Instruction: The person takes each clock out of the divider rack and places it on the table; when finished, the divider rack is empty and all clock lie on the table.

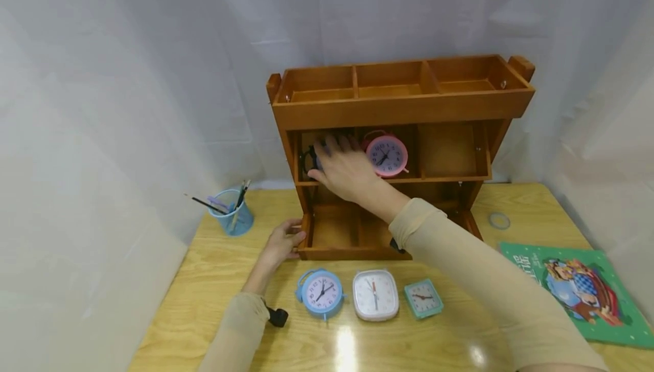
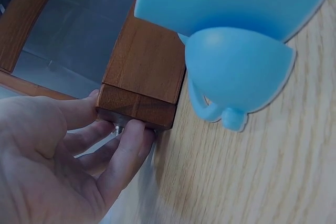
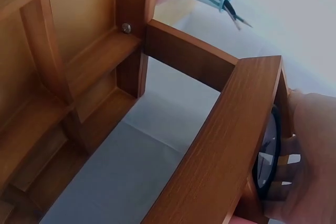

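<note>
A brown wooden three-tier rack [image 1: 403, 112] stands on the table, its tiers split into compartments. My left hand [image 1: 280, 241] grips the left front corner of its bottom tier, thumb and fingers pinching the wood [image 2: 137, 100]. Blurred in the head view, my right hand [image 1: 348, 172] reaches into the middle tier's left compartment with fingers spread over a black-rimmed alarm clock [image 3: 268, 153], mostly covering it. A pink alarm clock [image 1: 386, 156] sits in the compartment beside it. In front of the rack stand a blue twin-bell alarm clock [image 1: 322, 293], a white square clock [image 1: 375, 295] and a small teal clock [image 1: 423, 298].
A blue mesh pen cup [image 1: 237, 221] with pencils and brushes stands left of the rack. On the right lie a pale ring [image 1: 499, 220], like a tape roll, and a green picture book [image 1: 577, 292]. A pale curtain [image 1: 153, 76] hangs behind the table.
</note>
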Tool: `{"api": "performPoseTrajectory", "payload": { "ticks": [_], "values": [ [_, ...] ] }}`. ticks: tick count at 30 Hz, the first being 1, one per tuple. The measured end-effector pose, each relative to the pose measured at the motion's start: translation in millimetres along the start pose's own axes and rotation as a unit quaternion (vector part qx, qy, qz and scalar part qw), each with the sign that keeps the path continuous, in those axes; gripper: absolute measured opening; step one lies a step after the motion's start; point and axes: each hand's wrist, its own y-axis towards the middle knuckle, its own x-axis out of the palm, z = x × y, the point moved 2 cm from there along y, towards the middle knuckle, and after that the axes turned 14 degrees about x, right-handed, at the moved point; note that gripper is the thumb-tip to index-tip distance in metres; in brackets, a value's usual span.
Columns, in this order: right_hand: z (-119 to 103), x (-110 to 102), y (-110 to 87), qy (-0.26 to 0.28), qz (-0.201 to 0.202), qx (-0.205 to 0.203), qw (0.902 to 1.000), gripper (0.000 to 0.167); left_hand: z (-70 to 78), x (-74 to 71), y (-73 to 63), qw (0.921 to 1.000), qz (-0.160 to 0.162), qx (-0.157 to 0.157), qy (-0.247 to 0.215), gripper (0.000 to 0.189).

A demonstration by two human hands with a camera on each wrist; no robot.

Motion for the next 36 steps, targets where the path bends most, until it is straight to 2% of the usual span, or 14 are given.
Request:
{"api": "performPoseTrajectory", "payload": {
  "ticks": [9, 15, 20, 29, 36],
  "values": [
    [-2, 1, 2.9, -0.005, -0.025, 0.007, 0.9997, 0.072, 0.5, 2.7, -0.6, 1.0, 0.006, -0.001, -0.006, 0.046],
    [0, -1, 0.2, -0.007, 0.013, 0.002, 0.9999, 0.07, 0.4, 3.3, 0.5, 1.0, 0.009, 0.001, -0.003, 0.046],
    [2, -3, 0.8, 0.013, 0.03, 0.005, 0.9994, 0.065, 0.9, 3.4, 1.3, 1.0, 0.006, -0.001, -0.003, 0.046],
    [7, -7, 1.9, 0.064, 0.066, 0.004, 0.9957, 0.045, -0.2, 3.8, 1.7, 0.9999, 0.008, -0.003, -0.005, 0.046],
    [10, -7, -1.4, 0.041, 0.087, -0.018, 0.9952, 0.041, -0.2, 4.7, 2.0, 1.0, 0.008, 0.001, 0.002, 0.045]
  ]
}}
